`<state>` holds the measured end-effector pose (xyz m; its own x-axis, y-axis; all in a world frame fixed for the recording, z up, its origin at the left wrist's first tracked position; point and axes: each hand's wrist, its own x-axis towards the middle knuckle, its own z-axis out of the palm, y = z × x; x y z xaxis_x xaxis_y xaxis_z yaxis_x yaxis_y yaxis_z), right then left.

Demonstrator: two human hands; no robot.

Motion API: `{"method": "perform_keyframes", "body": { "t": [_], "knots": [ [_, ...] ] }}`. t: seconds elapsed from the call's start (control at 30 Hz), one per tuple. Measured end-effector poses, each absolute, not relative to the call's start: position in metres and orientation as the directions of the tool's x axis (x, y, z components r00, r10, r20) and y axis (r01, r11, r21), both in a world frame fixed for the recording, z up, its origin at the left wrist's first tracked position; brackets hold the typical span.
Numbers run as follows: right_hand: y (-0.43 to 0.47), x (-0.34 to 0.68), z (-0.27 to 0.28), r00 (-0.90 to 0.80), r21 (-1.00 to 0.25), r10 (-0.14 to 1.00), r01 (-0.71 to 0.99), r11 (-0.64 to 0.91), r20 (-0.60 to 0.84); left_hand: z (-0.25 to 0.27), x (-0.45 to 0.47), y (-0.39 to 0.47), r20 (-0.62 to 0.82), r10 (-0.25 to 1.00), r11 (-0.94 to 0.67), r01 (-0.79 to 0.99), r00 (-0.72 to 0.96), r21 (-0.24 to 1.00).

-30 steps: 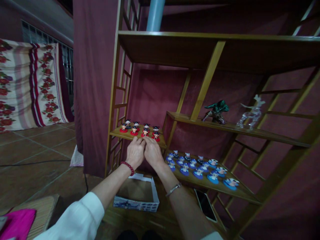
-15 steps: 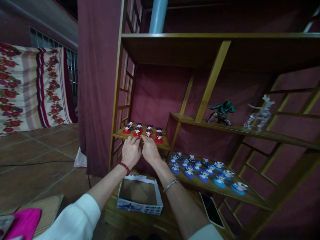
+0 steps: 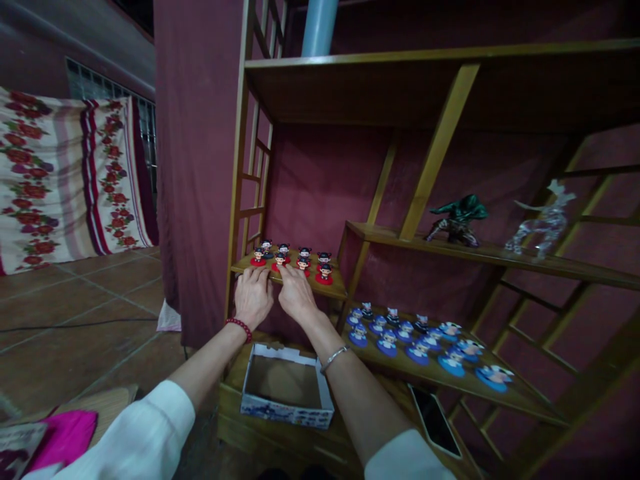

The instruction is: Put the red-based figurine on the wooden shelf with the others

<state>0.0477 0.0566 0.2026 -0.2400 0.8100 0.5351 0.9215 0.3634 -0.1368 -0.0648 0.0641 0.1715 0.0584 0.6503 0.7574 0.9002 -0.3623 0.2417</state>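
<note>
Several small figurines with black headdresses and red bases stand in two rows on the small upper left shelf [image 3: 300,279]. My left hand [image 3: 254,295] is at the shelf's front edge, just below the front-left figurine [image 3: 259,257]. Its fingers reach forward, apart, with no object seen in them. Beside it, my right hand [image 3: 297,293] has its index finger stretched toward a front-row figurine [image 3: 280,261]; whether it touches is hard to see. Its other fingers bend out of sight. Below my hands sits an open, shallow cardboard box [image 3: 285,413], its brown bottom showing.
Blue-based figurines [image 3: 387,343] stand in rows on the lower right shelf. A phone [image 3: 435,420] lies near its front. Higher up are a green figure [image 3: 459,220] and a clear deer-like ornament [image 3: 543,220]. A blue cylinder [image 3: 320,27] stands on top.
My hands have moved apart slightly, the left one shifting left along the shelf edge. The view has shifted a little. The figurines keep their two rows.
</note>
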Motion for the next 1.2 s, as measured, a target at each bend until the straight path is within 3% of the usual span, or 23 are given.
{"method": "perform_keyframes", "body": {
  "t": [0.47,1.2],
  "knots": [
    [0.066,0.044,0.204,-0.234,-0.143,0.835,0.928,0.345,0.498,0.176,-0.064,0.073,0.759,0.644,-0.359,0.915,0.099,0.185],
    [0.069,0.042,0.207,-0.232,-0.136,0.819,0.927,0.350,0.526,0.182,-0.063,0.070,0.696,0.716,-0.397,0.857,0.064,0.329]
  ]
}}
